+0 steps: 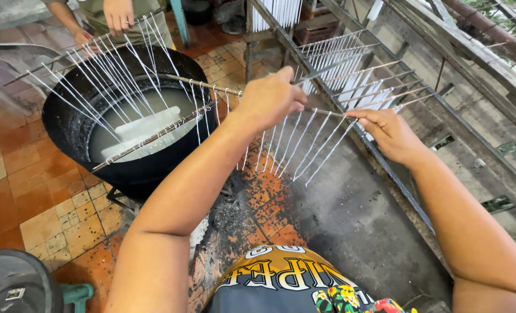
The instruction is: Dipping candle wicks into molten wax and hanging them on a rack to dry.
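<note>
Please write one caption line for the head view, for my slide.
Both hands, left hand and right hand, hold a stick of hanging white candles beside a black pot.

I see a big black pot (72,124) of milky white liquid on an orange tiled floor (31,197), another person (116,17) behind it holding a rod of white strands (104,72), and 1 grey bin (8,284) lower left.

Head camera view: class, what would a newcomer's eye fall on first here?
Probably the thin rod strung with hanging white tapers, gripped at centre by the left hand and the right hand. At left stands a big black pot of pale liquid, with more strung rods across it. At right, a rack holds further rows.
</note>
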